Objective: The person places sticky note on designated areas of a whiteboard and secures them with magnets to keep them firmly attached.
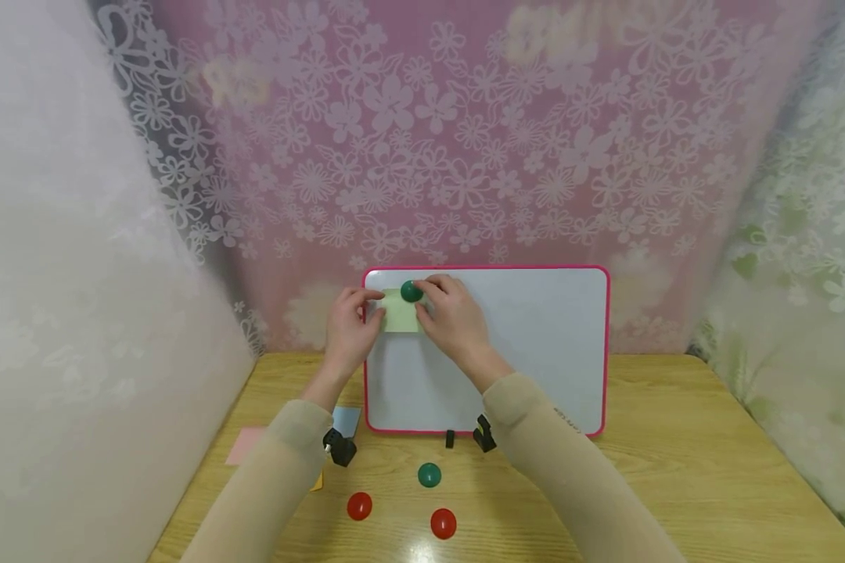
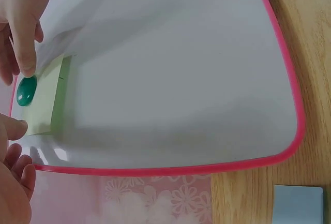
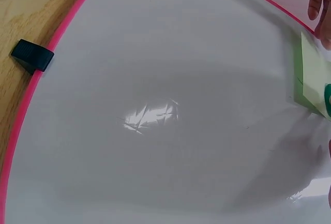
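A pale green square paper note [image 1: 399,319] lies on the upper left of a whiteboard [image 1: 535,344] with a pink frame. My left hand [image 1: 350,327] touches the note's left edge with its fingertips, thumb and forefinger apart. At the upper right of the note, my right hand [image 1: 458,317] pinches a round green magnet [image 1: 410,292] between thumb and forefinger. In the left wrist view, a right fingertip meets the rim of the magnet [image 2: 26,90], which sits over the note [image 2: 44,102]. Part of the note [image 3: 314,76] leaves the frame in the right wrist view.
On the wooden table [image 1: 676,453] lie a green magnet [image 1: 429,475] and two red magnets [image 1: 360,506]. A blue paper [image 1: 347,421], a pink paper [image 1: 243,444] and an orange corner [image 1: 317,482] are near my left forearm. Black clips [image 3: 32,56] stand at the board's lower edge.
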